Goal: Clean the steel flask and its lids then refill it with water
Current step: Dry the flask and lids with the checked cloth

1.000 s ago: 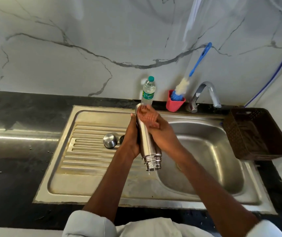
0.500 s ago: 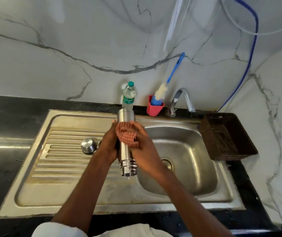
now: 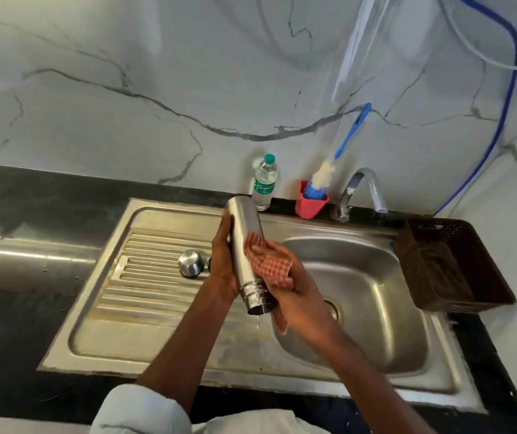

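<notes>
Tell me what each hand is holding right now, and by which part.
The left hand grips the upturned steel flask round the middle of its body. The right hand holds a red checked cloth against the flask's lower side, near its neck.

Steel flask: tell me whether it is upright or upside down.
Upside down, tilted. The steel flask has its threaded mouth lowest and uncapped, water dripping from it; the left hand grips it.

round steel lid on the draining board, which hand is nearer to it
Left. The left hand, gripping the steel flask, sits just right of the round steel lid; the right hand is beyond the flask, over the basin.
</notes>
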